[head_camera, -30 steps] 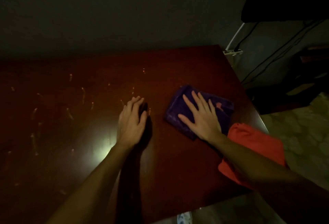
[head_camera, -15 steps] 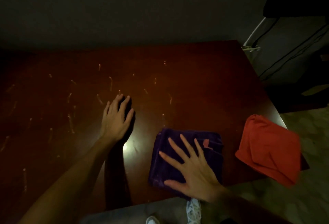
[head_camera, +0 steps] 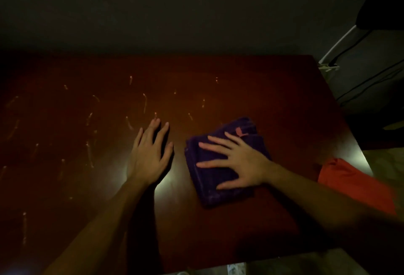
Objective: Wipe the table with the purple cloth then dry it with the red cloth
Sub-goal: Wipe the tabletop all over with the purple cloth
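Note:
A folded purple cloth (head_camera: pixel 220 191) lies on the dark red-brown table (head_camera: pixel 251 95), right of centre. My right hand (head_camera: pixel 238 161) presses flat on it with the fingers spread and pointing left. My left hand (head_camera: pixel 150 154) rests flat on the bare tabletop just left of the cloth, fingers straight. A red cloth (head_camera: pixel 354 183) lies at the table's right edge, partly hidden behind my right forearm. Pale streaks (head_camera: pixel 89 154) mark the left and middle of the tabletop.
A dark wall runs behind the table. At the far right, off the table, hang a white pipe and black cables (head_camera: pixel 349 86) under a dark object. The table's near edge shows at the bottom with floor beyond it. The room is dim.
My right hand has slid the purple cloth from the table's near edge back up toward the middle right. My left hand has stayed flat on the table.

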